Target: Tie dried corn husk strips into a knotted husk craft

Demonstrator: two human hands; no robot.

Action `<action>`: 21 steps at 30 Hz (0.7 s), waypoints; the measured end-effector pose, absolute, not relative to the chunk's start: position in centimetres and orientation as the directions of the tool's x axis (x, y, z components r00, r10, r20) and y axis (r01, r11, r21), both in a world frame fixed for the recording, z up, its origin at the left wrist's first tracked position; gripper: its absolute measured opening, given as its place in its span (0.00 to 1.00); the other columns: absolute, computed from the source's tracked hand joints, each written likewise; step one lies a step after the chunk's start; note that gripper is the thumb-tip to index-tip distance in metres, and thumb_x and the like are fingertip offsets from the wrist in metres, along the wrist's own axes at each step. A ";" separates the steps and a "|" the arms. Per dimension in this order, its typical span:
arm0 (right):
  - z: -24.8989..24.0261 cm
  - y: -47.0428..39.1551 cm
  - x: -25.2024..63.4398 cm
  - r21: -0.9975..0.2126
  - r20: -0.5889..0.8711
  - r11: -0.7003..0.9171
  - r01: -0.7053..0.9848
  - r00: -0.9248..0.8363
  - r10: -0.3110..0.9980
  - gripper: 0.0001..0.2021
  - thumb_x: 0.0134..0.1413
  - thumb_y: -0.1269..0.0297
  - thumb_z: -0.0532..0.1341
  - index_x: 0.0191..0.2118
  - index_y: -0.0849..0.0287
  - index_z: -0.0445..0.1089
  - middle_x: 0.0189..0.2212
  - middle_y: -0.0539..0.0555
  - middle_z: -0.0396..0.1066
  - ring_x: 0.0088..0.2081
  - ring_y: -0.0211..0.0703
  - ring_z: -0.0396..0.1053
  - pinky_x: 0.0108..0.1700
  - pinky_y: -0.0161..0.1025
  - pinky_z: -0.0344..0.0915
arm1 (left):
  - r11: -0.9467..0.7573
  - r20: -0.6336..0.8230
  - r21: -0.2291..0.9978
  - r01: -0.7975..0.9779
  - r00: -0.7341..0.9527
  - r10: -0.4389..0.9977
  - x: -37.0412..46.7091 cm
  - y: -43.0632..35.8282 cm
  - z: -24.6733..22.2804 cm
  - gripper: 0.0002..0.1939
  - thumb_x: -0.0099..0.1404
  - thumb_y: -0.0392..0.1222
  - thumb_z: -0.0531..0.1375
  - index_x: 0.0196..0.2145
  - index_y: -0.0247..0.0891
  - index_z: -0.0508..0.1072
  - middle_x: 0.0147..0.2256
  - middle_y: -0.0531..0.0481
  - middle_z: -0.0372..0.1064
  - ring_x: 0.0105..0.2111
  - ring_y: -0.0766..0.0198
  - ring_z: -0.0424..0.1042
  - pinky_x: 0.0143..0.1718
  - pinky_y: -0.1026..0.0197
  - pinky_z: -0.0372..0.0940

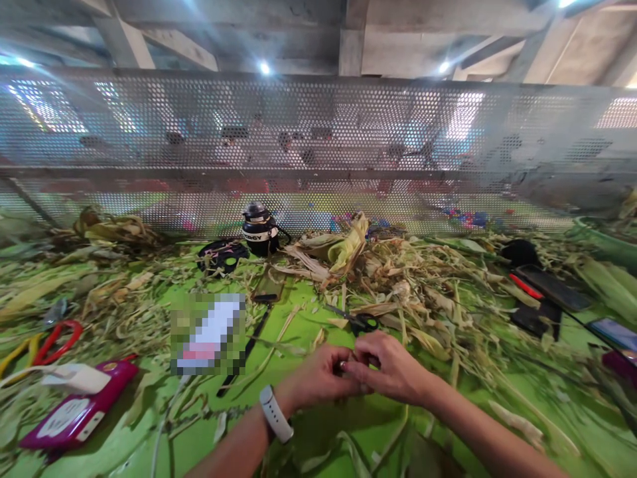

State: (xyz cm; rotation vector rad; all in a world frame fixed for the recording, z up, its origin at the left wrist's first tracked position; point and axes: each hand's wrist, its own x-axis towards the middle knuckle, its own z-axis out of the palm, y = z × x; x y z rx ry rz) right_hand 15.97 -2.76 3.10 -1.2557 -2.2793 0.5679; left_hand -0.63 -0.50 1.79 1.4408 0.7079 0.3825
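My left hand (323,377) and right hand (391,366) are meeting, fingers curling, just nearer me than the scissors (357,322); I cannot tell whether they are gripping anything. Husks (349,249) are lying beyond the scissors.

a workshop: perforated partition (318,123), concrete beams (124,40), dry husks (348,249) across a worktable (321,428).

"ERGY" on pale band (267,234), black lidded container (261,247)
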 end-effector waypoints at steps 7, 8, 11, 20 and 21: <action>2.2 -2.5 16.0 -0.615 0.232 0.486 0.621 -0.447 0.864 0.12 0.52 0.68 0.55 0.19 0.60 0.59 0.16 0.45 0.54 0.20 0.31 0.50 0.22 0.31 0.45 | 0.061 -0.168 0.983 0.175 0.699 0.695 -0.3 -0.4 1.4 0.11 0.48 0.43 0.64 0.23 0.33 0.68 0.19 0.58 0.56 0.19 0.74 0.53 0.19 0.70 0.49; 2.1 -2.4 15.9 -0.637 0.253 0.483 0.601 -0.429 0.867 0.13 0.53 0.67 0.55 0.19 0.60 0.59 0.17 0.45 0.54 0.20 0.31 0.50 0.22 0.30 0.45 | 0.062 -0.170 0.982 0.180 0.681 0.713 -0.3 -0.4 1.4 0.12 0.49 0.44 0.64 0.23 0.33 0.68 0.18 0.59 0.55 0.18 0.75 0.52 0.18 0.70 0.48; 2.1 -2.4 15.8 -0.690 0.260 0.459 0.560 -0.400 0.879 0.14 0.55 0.64 0.55 0.20 0.59 0.60 0.17 0.45 0.55 0.20 0.32 0.52 0.22 0.30 0.47 | 0.081 -0.206 0.973 0.216 0.659 0.723 -0.7 -0.4 1.4 0.15 0.51 0.50 0.63 0.21 0.34 0.69 0.14 0.60 0.50 0.14 0.75 0.48 0.14 0.69 0.45; 2.7 -2.8 15.3 -0.766 0.292 0.407 0.497 -0.296 0.910 0.16 0.57 0.61 0.53 0.19 0.59 0.59 0.18 0.46 0.56 0.22 0.34 0.53 0.24 0.32 0.50 | 0.101 -0.174 0.985 0.142 0.806 0.566 -1.6 -0.3 2.1 0.17 0.53 0.54 0.63 0.27 0.35 0.76 0.17 0.55 0.62 0.16 0.71 0.61 0.20 0.68 0.58; 2.7 -2.7 15.4 -0.783 0.277 0.387 0.487 -0.283 0.918 0.17 0.58 0.60 0.53 0.20 0.59 0.58 0.18 0.46 0.56 0.22 0.34 0.53 0.25 0.32 0.50 | 0.110 -0.171 0.985 0.131 0.805 0.569 -1.6 -0.3 2.2 0.17 0.53 0.54 0.63 0.27 0.35 0.75 0.17 0.55 0.62 0.16 0.71 0.62 0.20 0.68 0.58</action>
